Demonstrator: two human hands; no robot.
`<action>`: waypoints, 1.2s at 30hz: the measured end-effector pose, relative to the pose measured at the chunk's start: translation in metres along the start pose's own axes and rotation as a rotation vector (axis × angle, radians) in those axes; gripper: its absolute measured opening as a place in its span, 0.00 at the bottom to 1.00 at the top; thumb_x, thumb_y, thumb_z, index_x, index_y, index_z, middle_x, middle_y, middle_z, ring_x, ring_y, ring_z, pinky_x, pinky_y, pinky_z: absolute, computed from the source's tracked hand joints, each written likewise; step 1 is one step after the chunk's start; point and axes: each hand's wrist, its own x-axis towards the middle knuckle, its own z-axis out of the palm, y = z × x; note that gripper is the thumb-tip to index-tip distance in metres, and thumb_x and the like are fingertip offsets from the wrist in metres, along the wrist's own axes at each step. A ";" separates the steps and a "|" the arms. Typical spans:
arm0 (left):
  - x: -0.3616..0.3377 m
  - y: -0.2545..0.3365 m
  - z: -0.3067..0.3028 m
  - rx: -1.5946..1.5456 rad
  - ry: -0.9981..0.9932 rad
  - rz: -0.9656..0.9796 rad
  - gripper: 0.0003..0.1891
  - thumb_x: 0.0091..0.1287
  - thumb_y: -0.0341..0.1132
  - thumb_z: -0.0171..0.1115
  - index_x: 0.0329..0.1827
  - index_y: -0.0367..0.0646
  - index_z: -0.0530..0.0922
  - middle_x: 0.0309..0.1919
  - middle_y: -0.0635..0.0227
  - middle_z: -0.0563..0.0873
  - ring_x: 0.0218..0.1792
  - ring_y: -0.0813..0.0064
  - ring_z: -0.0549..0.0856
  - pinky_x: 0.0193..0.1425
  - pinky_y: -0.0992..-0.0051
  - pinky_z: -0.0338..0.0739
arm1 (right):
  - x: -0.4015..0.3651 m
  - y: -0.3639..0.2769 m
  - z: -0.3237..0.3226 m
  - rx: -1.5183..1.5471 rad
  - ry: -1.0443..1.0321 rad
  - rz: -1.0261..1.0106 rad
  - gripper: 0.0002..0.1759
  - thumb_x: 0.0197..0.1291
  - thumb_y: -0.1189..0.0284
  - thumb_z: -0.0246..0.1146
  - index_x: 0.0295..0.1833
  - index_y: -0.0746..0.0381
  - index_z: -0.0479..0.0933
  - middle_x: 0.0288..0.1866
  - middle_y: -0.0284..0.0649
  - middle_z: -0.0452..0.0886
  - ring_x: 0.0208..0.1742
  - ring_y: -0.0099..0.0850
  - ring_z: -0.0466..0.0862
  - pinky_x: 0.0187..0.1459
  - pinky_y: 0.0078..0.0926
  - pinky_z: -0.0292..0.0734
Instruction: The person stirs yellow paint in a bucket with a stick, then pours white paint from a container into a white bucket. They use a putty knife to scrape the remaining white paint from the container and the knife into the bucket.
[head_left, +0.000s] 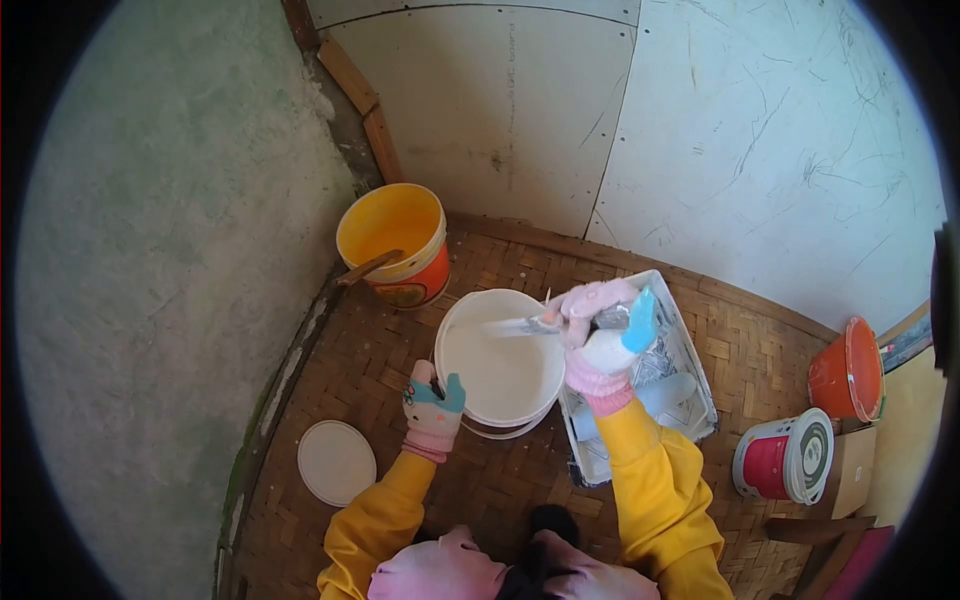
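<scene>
A white bucket (470, 405) stands in front of me, its inside pale with white paint. My left hand (434, 400), in a pink, white and teal glove, holds the bucket's near left rim, thumb over the edge and fingers outside. My right hand (605, 330), gloved alike, is closed around a flat stirring stick (515, 327) smeared white. The stick points left, its far end over the bucket's opening. Below the right hand sits a paint tray (695, 365) with a pale roller (668, 394) lying in it, partly covered by my forearm.
A yellow-lined bucket (428, 275) with a wooden stick (370, 268) stands at the back left. The round white lid (337, 463) lies on the woven floor. At right are a labelled paint pail (770, 460), an orange bucket (835, 372) and a cardboard box (852, 470). Walls border the left and back.
</scene>
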 end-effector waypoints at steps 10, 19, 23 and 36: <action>-0.003 0.002 0.002 0.036 0.018 0.085 0.10 0.53 0.32 0.58 0.22 0.41 0.65 0.15 0.66 0.69 0.17 0.71 0.69 0.22 0.72 0.64 | 0.000 -0.040 -0.012 -0.391 0.037 0.064 0.22 0.62 0.61 0.46 0.20 0.63 0.67 0.10 0.35 0.66 0.13 0.30 0.74 0.18 0.23 0.71; -0.008 0.025 0.010 0.061 -0.081 0.200 0.09 0.50 0.32 0.60 0.23 0.41 0.68 0.14 0.67 0.70 0.16 0.74 0.71 0.21 0.74 0.65 | 0.020 -0.031 -0.012 -0.205 0.082 -0.166 0.20 0.63 0.59 0.47 0.22 0.60 0.65 0.11 0.34 0.64 0.13 0.29 0.70 0.19 0.28 0.72; -0.008 0.023 0.015 0.066 -0.064 0.266 0.08 0.50 0.32 0.61 0.23 0.41 0.69 0.15 0.66 0.71 0.16 0.74 0.71 0.22 0.74 0.66 | 0.023 -0.037 -0.022 0.133 0.026 -0.127 0.17 0.62 0.66 0.49 0.22 0.62 0.65 0.10 0.35 0.66 0.13 0.30 0.72 0.19 0.25 0.71; -0.011 0.031 0.017 0.125 -0.079 0.245 0.09 0.49 0.34 0.61 0.22 0.41 0.69 0.14 0.65 0.71 0.15 0.69 0.70 0.21 0.71 0.65 | 0.026 -0.072 -0.036 0.067 -0.259 -0.041 0.24 0.62 0.59 0.47 0.21 0.65 0.69 0.08 0.37 0.65 0.11 0.32 0.71 0.20 0.30 0.74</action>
